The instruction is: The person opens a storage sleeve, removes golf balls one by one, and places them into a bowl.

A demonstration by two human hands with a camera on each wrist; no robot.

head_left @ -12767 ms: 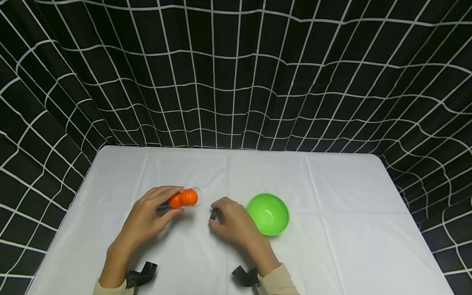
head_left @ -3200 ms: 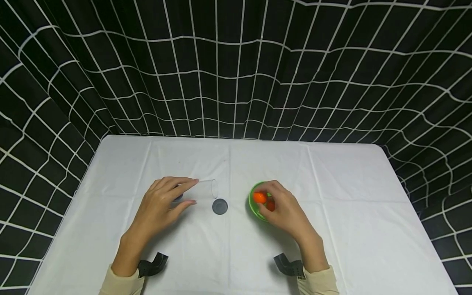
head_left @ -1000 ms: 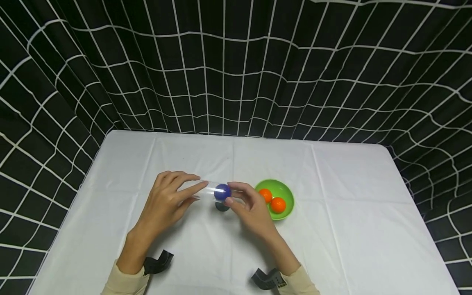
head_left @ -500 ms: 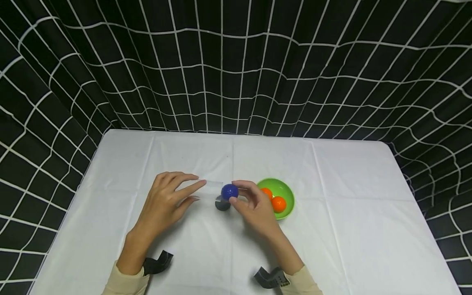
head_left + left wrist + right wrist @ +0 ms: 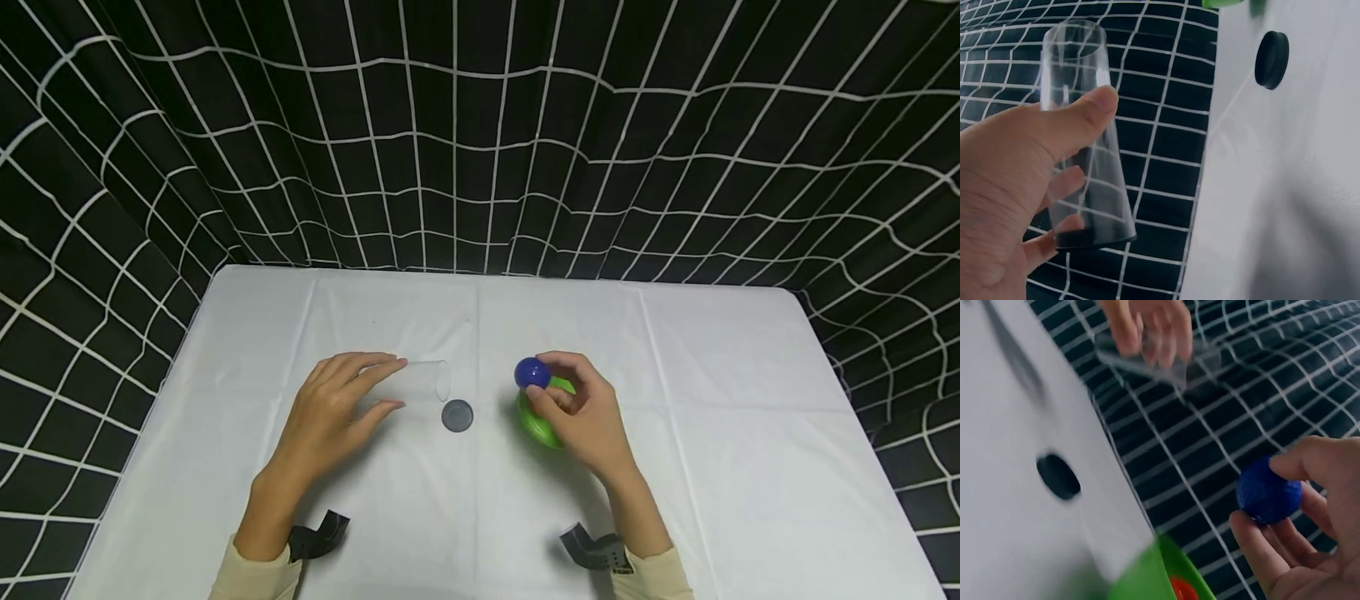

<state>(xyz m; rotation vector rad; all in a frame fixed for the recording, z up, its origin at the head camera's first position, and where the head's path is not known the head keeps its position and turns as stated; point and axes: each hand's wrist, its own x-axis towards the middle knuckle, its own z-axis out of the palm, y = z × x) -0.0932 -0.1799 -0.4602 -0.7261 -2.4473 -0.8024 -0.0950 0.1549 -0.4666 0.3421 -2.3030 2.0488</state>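
My left hand [image 5: 333, 408] grips a clear plastic tube [image 5: 1088, 156] with a dark base; its see-through walls show nothing inside. The tube's open end points right in the head view. Between thumb and fingertips, my right hand [image 5: 592, 417] pinches a blue ball [image 5: 1266, 490]. This ball hangs over the left side of a green bowl [image 5: 542, 427], which my right hand partly covers. In the right wrist view an orange ball [image 5: 1183, 589] shows inside the bowl. A dark round cap [image 5: 457, 415] lies on the table between the two hands.
A white cloth covers the table [image 5: 712, 483]. Behind it and at both sides hangs dark fabric with white netting [image 5: 480, 150]. Each wrist wears a black mount, the left mount [image 5: 320, 536] and the right mount [image 5: 596, 550].
Over the last second my right hand has drawn the blue ball out of the tube and carried it right to the bowl. Earlier, the orange balls went from the tube into the bowl.
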